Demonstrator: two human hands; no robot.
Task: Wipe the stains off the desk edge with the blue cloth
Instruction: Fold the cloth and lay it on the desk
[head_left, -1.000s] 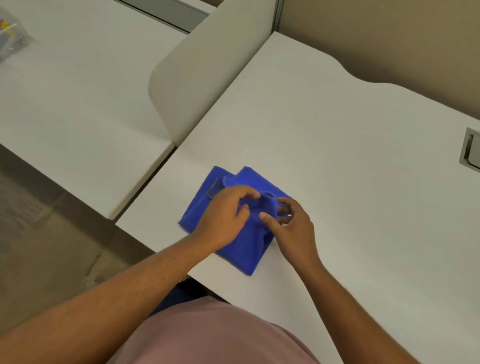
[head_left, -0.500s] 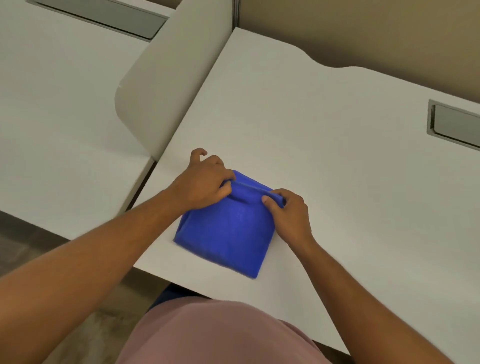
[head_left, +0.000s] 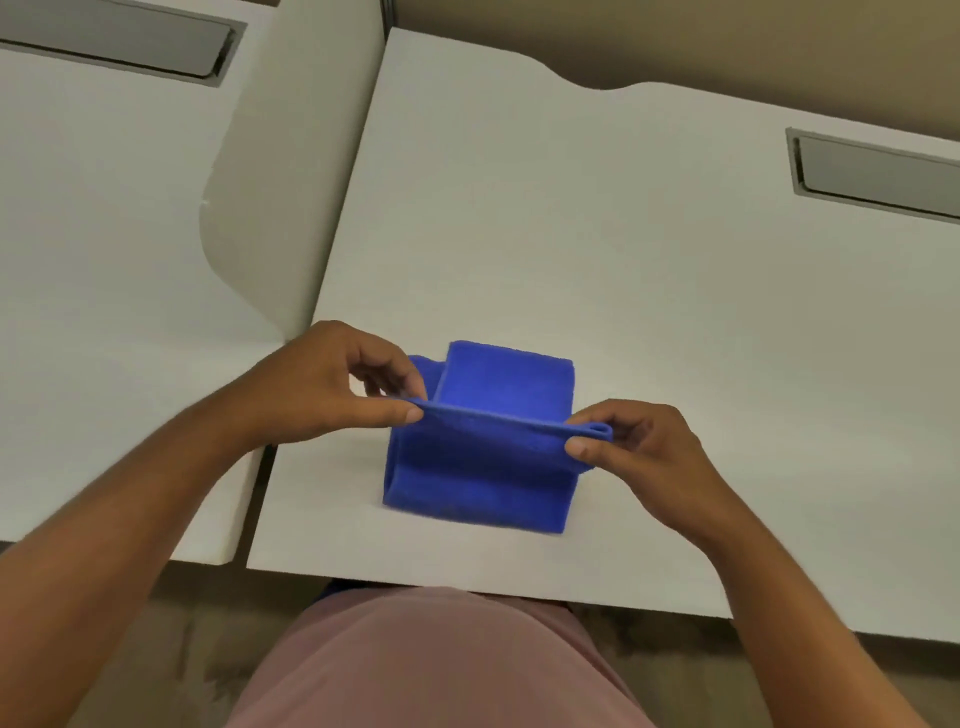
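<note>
White desk (head_left: 623, 260), nothing stain-like visible. Blue cloth (head_left: 483, 467) is kept near the front edge, its top layer pinched up at both corners by left hand (head_left: 322, 384) and right hand (head_left: 639, 447), probably being folded into a wiping pad.

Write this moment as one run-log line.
phase: folding | blue cloth: on desk, edge lifted | left hand: pinching cloth | right hand: pinching cloth | wiping: not started
</note>
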